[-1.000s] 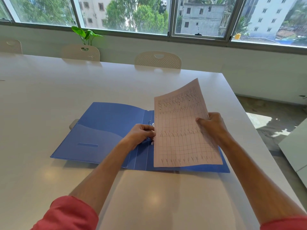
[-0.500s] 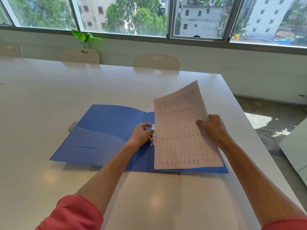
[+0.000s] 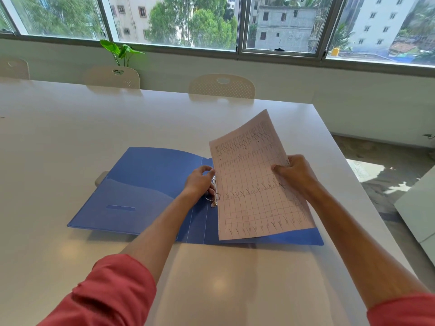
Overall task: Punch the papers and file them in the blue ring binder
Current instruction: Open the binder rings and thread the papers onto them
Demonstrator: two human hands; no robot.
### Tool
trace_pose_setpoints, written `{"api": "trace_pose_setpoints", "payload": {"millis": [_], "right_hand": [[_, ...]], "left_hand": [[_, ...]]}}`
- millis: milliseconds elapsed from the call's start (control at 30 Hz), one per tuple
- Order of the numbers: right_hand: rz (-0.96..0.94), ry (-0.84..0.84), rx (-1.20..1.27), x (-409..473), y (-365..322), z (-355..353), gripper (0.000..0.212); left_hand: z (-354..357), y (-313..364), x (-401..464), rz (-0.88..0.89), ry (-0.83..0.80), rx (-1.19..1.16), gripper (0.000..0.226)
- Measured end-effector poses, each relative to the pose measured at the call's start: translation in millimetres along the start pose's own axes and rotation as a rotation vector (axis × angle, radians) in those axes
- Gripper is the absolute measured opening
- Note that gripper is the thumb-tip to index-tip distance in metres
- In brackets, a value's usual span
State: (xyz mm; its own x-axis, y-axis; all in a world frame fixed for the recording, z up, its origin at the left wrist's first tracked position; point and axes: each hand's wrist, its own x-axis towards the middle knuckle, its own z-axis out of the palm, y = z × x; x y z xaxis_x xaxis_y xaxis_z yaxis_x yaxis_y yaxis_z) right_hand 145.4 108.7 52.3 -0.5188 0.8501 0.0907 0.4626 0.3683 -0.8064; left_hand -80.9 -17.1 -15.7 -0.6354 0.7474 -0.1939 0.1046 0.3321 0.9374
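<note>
Blue ring binder laid open flat near table's right edge; gridded papers tilted up over its right half at the rings.

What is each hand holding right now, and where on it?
The right hand pinches the gridded paper at its right edge. The left hand is at the binder's metal rings, fingers curled against them; a firm grip cannot be told.

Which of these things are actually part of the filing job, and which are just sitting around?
Part of the job:
- blue ring binder, lying open on the table
- gridded paper, pinched by the right hand
- metal rings, with the left hand at them

Just there:
- white table
- chairs
- potted plant
- small pale object at the binder's left edge
</note>
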Motion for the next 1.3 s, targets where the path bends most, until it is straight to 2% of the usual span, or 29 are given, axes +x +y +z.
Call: {"api": "trace_pose_setpoints", "payload": {"millis": [267, 633, 1133, 1300], "right_hand": [[0.018, 0.015, 0.011, 1, 5, 1, 0.009], [0.024, 0.035, 0.041, 2, 15, 2, 0.009], [0.03, 0.01, 0.06, 3, 3, 0, 0.014], [0.044, -0.052, 0.066, 5, -6, -5, 0.018]], "left_hand": [[-3, 11, 12, -0.125, -0.111, -0.091, 0.029], [-9, 15, 17, -0.166, -0.201, -0.172, 0.021], [-3, 15, 20, -0.218, -0.066, -0.221, 0.011], [-2, 15, 22, -0.222, -0.067, -0.225, 0.013]]}}
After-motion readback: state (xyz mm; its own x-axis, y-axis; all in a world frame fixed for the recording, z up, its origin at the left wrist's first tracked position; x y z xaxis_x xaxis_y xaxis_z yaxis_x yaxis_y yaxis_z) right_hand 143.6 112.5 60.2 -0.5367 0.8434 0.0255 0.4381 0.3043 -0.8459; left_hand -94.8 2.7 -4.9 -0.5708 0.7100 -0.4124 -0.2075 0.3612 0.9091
